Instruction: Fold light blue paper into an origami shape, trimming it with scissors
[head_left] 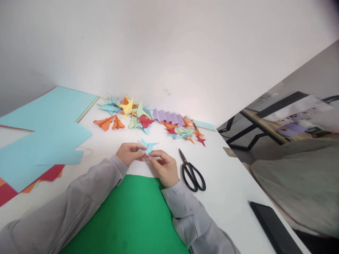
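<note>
Near the middle of the white table (222, 197), a light blue folded paper piece (148, 146) with pointed wings is pinched at its lower end between both hands. My left hand (131, 153) grips it from the left, thumb and fingers together. From the right, my right hand (164, 165) closes its thumb and index finger on the same end. The fingertips hide that end. Just right of my right hand lie black-handled scissors (192, 173), blades pointing away. A green sheet (129, 215) lies below my hands, between the forearms.
Folded paper pieces in several colours (139, 114) lie along the wall, beside a purple pleated strip (168, 117). Large light blue sheets (50, 137) cover the left side. A black flat device (274, 227) rests by the right edge. Beyond it are grey cloth (293, 180) and another table (262, 125).
</note>
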`<state>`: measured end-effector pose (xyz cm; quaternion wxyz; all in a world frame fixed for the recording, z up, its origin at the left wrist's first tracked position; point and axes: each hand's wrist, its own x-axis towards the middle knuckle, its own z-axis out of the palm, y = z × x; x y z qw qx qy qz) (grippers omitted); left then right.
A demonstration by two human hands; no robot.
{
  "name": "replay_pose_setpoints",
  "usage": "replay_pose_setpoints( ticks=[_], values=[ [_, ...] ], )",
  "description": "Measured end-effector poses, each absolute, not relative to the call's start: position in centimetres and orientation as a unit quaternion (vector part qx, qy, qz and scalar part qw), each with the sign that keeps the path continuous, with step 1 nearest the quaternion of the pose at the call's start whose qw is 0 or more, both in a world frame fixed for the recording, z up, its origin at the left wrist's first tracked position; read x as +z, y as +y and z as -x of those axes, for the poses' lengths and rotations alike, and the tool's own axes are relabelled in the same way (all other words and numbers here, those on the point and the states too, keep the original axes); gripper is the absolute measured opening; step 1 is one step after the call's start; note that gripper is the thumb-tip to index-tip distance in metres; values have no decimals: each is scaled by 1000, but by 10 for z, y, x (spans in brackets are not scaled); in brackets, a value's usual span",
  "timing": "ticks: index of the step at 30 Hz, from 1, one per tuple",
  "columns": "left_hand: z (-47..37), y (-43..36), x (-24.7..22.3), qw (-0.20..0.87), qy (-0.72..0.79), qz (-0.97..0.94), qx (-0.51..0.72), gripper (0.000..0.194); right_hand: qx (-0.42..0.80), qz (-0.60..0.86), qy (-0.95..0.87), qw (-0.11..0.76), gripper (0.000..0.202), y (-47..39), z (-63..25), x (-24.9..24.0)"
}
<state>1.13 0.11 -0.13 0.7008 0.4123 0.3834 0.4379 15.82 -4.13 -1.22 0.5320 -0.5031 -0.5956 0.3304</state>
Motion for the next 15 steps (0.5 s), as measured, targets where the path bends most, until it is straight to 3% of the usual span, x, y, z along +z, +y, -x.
replay_pose_setpoints(
  ticks=[9, 15],
  values=[
    [-10, 1, -1, 677, 362, -379, 517, 30, 334, 504, -597, 527, 8, -34, -148, -2],
    [-3, 7, 6, 646, 397, -454, 467, 26, 355, 505, -565, 547, 9, -26, -145, -2]
  ],
)
